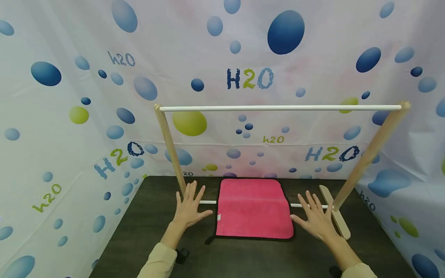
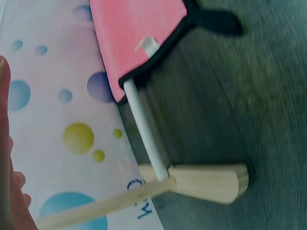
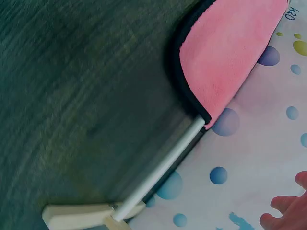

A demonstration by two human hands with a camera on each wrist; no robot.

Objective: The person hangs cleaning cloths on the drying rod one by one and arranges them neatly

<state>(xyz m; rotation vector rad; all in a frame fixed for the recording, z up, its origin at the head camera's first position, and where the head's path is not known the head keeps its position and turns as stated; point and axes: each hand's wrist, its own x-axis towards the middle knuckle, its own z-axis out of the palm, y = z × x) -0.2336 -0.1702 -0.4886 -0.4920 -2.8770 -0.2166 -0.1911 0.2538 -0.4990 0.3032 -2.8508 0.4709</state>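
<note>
A pink cloth [image 1: 255, 208] with a black border and a small white tag lies over the lower white rod [image 1: 208, 202] of a wooden rack. A black loop [image 2: 218, 22] sticks out from one corner of it. To the cloth's left, my left hand [image 1: 189, 206] hovers with fingers spread, near the rack's left post [image 1: 170, 146]. My right hand [image 1: 316, 218] is spread on the other side, close to the cloth's right edge and the right post [image 1: 370, 154]. Neither hand holds anything. In both wrist views the hands show only in part, at the frame's edge.
The rack's upper white rod [image 1: 278, 108] spans between the two posts above the cloth. A flat wooden foot [image 1: 342, 224] supports the right post. Behind and beside the dark table [image 1: 222, 258] hangs a white curtain [image 1: 174, 46] with blue and green spots.
</note>
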